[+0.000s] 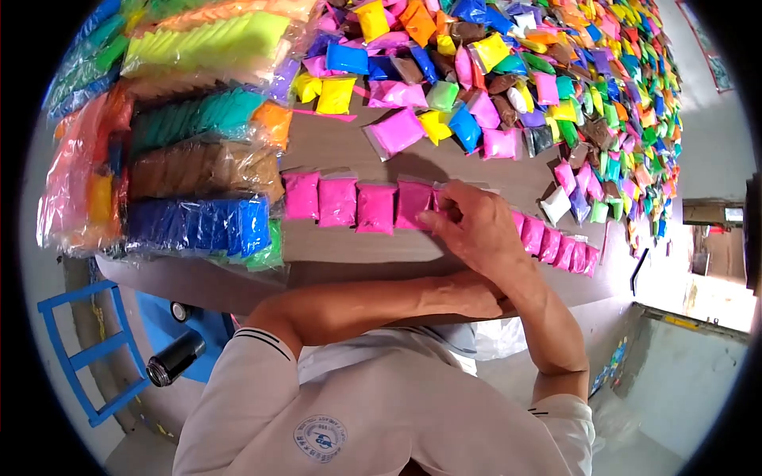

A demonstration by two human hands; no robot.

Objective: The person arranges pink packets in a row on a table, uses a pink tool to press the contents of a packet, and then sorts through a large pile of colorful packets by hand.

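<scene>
A row of small pink packets (375, 208) in clear plastic lies along the near part of the table. My right hand (474, 220) is over the middle of this row, with bent fingers. Its thumb and fingertips close on the right edge of a pink packet (414, 205), which lies flat. More pink packets (548, 242) continue to the right of the hand, overlapping one another. My left hand (474, 295) rests at the table's front edge, crossing beneath my right forearm. Its fingers are hidden there, so I cannot see whether they hold anything.
Large clear bags of blue packets (198, 224), brown packets (202, 168) and teal packets (194, 119) are stacked at the left. A wide heap of mixed colored packets (508, 79) covers the far and right side. A black bottle (176, 358) stands below left, near a blue frame (95, 353).
</scene>
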